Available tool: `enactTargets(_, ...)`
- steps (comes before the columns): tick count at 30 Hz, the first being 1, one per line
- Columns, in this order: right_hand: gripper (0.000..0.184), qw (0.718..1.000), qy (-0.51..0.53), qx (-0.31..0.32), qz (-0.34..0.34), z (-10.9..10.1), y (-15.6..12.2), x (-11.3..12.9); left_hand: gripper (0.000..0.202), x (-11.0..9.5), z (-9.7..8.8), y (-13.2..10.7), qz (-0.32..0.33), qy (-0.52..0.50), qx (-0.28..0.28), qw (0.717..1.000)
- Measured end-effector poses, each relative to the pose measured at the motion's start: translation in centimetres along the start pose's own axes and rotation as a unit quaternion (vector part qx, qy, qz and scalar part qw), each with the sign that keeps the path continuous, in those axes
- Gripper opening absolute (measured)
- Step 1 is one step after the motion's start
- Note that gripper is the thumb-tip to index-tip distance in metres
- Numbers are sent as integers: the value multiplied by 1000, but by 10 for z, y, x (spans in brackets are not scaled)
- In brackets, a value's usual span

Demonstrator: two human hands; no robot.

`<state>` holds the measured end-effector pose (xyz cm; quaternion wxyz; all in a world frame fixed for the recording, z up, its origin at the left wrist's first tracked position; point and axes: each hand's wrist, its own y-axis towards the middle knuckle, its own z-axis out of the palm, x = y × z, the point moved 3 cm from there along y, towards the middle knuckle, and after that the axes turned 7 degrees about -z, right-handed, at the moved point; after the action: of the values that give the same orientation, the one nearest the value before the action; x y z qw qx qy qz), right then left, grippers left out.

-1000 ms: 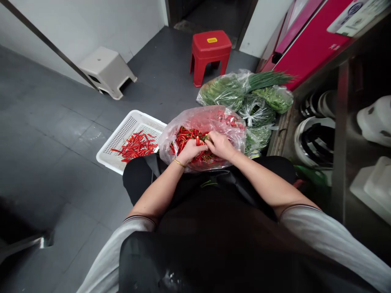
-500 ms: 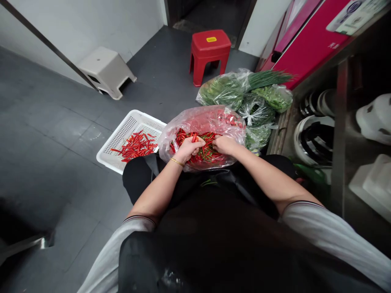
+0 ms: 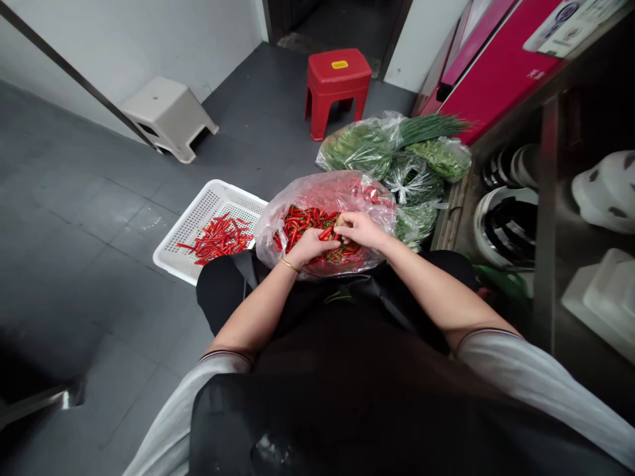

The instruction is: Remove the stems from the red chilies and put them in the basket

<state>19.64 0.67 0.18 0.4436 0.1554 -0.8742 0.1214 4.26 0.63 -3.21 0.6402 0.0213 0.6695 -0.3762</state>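
Observation:
A clear plastic bag (image 3: 278,205) full of red chili peppers (image 3: 302,221) with green stems lies open on my lap. Over its opening my left hand (image 3: 313,246) is closed around red chilies (image 3: 327,233), their ends showing past the fingers. My right hand (image 3: 358,228) meets it from the right, thumb and fingers pinched at the stem end of a chili. On the floor to the left, a white perforated basket (image 3: 171,248) holds a heap of red chilies (image 3: 221,239) without visible stems.
Several bags of green vegetables (image 3: 357,149) lie beyond the chili bag at the right. A red stool (image 3: 338,73) and a pale stool (image 3: 166,116) stand farther off. At right is a metal shelf (image 3: 548,218) with bowls and white containers.
My right hand has moved left from the chilies in the bag to meet my left hand. The left hand has turned slightly and still holds chilies.

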Motion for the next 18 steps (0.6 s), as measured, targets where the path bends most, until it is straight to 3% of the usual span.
enactTargets(2,17,980,-185,-56,-41,-2,-1,5,39,5,1,1,-67,-60,-4,996)
enactTargets(4,24,947,-314,-56,-24,3,-1,0,38,12,-2,3,-118,-71,-38,990)
enactTargets(8,27,912,-388,118,61,26,-2,-34,33,16,-13,8,-80,-13,-123,989)
enactTargets(11,15,913,-367,170,42,32,-1,-49,22,13,-15,7,-38,-31,-134,990)
enactTargets(14,15,959,-267,86,33,16,5,-45,13,4,-11,3,-14,-47,-128,991)
enactTargets(16,18,989,-141,15,39,2,8,-37,14,-1,-6,1,9,-66,-116,991)
enactTargets(18,20,999,-5,-26,41,-4,11,-27,20,-2,-1,1,12,-84,-97,992)
